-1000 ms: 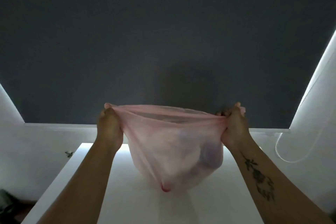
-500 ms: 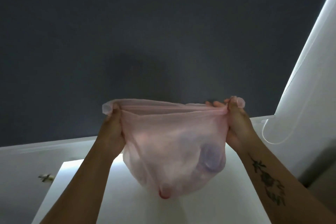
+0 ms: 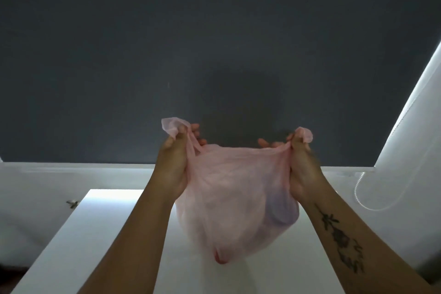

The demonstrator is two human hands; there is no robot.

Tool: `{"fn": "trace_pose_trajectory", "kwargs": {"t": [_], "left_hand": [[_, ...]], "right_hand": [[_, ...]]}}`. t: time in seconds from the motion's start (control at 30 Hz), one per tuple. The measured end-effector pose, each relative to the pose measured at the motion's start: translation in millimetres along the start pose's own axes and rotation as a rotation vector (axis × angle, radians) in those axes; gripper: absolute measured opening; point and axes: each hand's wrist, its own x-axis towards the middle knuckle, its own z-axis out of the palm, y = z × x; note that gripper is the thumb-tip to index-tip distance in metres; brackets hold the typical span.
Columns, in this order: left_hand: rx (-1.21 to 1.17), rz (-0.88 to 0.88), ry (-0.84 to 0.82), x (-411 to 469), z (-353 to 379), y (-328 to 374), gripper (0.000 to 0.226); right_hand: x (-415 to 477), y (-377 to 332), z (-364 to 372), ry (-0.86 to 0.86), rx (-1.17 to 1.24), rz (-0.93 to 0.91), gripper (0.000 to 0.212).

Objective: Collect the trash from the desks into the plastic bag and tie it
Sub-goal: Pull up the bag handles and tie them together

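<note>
A thin pink plastic bag [image 3: 229, 200] hangs in front of me over a white desk [image 3: 78, 246]. My left hand [image 3: 174, 167] grips the bag's left top corner, and a loose tip of plastic sticks up above the fingers. The right top corner is bunched in my right hand [image 3: 303, 169]. The rim sags between the two hands. A bluish rounded item [image 3: 281, 207] shows faintly through the bag on its right side, and the bag's bottom corner is reddish. Other contents are too blurred to tell.
A dark blind [image 3: 167, 55] fills the window behind the desk. Its white bead cord [image 3: 367, 198] loops down the white wall at right. A small dark fitting [image 3: 72, 203] sits on the wall at left.
My hands have come closer together and risen a little, so the bag's rim now sags instead of being stretched taut. Both corner tips stick up above my fists.
</note>
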Motion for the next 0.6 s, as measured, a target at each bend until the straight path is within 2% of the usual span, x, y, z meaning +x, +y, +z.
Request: {"fn": "trace_pose_trajectory", "kwargs": {"t": [0.07, 0.13, 0.23, 0.3, 0.43, 0.6], "left_hand": [[-0.079, -0.028, 0.032, -8.5, 5.7, -1.6, 0.043], [-0.175, -0.095, 0.104, -16.7, 12.3, -2.0, 0.043], [-0.124, -0.078, 0.219, -24.6, 16.4, -3.6, 0.046], [-0.044, -0.046, 0.166, -25.5, 15.1, -3.8, 0.044], [0.042, -0.036, 0.023, -18.7, -6.6, -4.0, 0.025], [-0.178, -0.129, -0.054, -15.1, -10.7, 2.0, 0.027]], "right_hand": [[-2.5, 2.5, 6.7, 0.064, -0.031, -0.001, 0.041], [-4.1, 6.3, 12.5, 0.097, -0.104, 0.002, 0.043], [-8.2, 13.3, 18.6, 0.071, -0.215, 0.083, 0.032], [-13.0, 14.7, 23.1, 0.005, -0.151, 0.127, 0.017], [-16.1, 13.9, 19.9, -0.082, 0.018, 0.066, 0.039], [-19.8, 26.6, 23.4, -0.028, 0.057, 0.023, 0.037]]}}
